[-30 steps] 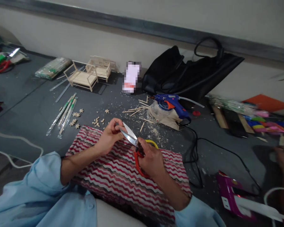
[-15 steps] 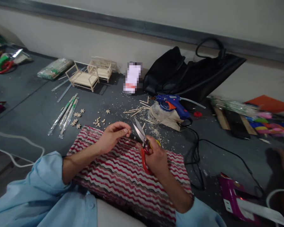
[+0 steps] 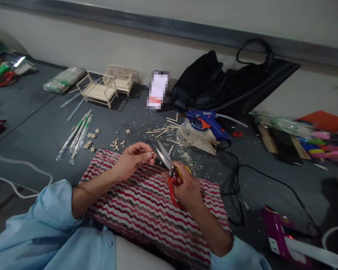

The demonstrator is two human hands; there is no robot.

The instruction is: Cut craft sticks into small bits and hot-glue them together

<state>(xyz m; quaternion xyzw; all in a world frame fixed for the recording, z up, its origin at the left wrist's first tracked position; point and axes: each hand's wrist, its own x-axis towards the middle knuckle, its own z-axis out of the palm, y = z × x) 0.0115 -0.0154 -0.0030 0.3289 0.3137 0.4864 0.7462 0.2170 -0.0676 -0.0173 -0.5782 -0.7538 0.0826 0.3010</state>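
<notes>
My right hand [image 3: 186,187] grips red-and-yellow-handled scissors [image 3: 169,168], whose steel blades stand apart and point up-left. My left hand [image 3: 133,159] is closed in a pinch on a tiny pale piece [image 3: 152,153], held right at the blade tips. Both hands hover over a red, white and brown zigzag cushion [image 3: 146,210] on my lap. Light blue sleeves cover my forearms.
A blue glue gun [image 3: 207,123] rests on a tape roll with its black cord [image 3: 236,187] trailing right. Stick offcuts [image 3: 163,131], small wooden flowers [image 3: 91,144], wrapped sticks [image 3: 77,137], two miniature stick benches [image 3: 101,90], a black bag [image 3: 228,86] and a purple power strip [image 3: 278,232] lie around.
The scissors swung from lying across my left fingers to upright with blades parted. My left hand drew back slightly, pinching the small piece at the tips. The camera shifted a little.
</notes>
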